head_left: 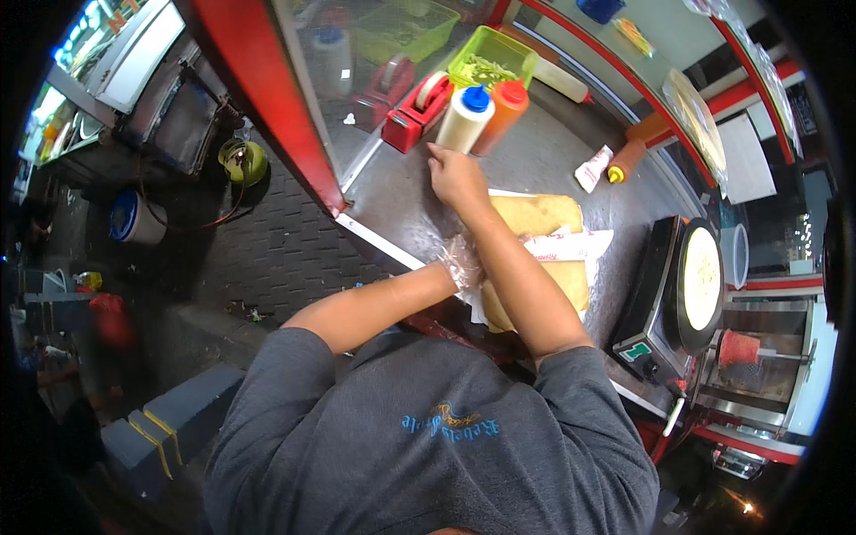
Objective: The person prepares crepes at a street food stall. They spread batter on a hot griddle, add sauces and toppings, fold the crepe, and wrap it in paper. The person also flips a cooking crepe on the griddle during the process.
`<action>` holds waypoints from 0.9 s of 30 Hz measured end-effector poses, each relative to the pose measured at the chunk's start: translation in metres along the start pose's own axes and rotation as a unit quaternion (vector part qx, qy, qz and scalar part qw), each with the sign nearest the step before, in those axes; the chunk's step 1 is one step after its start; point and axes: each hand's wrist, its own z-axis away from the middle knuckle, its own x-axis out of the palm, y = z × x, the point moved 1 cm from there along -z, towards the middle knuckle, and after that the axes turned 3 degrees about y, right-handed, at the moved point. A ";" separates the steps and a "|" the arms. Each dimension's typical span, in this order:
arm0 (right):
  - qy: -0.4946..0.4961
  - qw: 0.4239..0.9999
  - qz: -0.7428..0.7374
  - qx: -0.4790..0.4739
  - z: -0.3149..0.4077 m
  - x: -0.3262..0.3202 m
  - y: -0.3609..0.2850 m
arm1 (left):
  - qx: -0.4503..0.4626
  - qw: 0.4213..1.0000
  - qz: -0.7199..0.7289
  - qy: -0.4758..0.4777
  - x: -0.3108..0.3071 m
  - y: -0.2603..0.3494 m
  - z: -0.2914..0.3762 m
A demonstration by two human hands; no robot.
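My right hand [460, 175] reaches across the steel counter to the base of a white squeeze bottle [461, 122] with a blue cap. Its fingertips point left, toward a red tape dispenser [416, 115]; whether it touches the bottle is unclear. My left hand [461, 261], in a clear plastic glove, passes beneath my right forearm. It is at the left end of a paper-wrapped roll [572, 245], and my forearm hides most of its grip. Under the roll lie browned flatbreads [535, 214] on white paper. Next to the white bottle stands an orange squeeze bottle [501, 119] with a red cap.
A green basket [531, 67] holds shredded greens behind the bottles. One more sauce bottle [627, 160] lies beside a small printed paper packet [594, 169]. To the right, a pale round flatbread [702, 279] sits on a black griddle [677, 301]. A red post [267, 93] rises at the left.
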 end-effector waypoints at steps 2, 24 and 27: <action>0.013 0.993 -0.112 -0.039 -0.013 0.010 -0.002 | -0.029 0.998 -0.024 -0.043 -0.007 0.000 -0.004; 0.163 0.959 -0.232 0.021 0.066 -0.050 0.053 | 0.038 0.986 -0.048 -0.158 -0.023 0.011 -0.003; 0.168 0.973 0.015 0.161 0.119 -0.114 0.121 | 0.092 0.990 -0.085 -0.072 -0.025 0.024 -0.010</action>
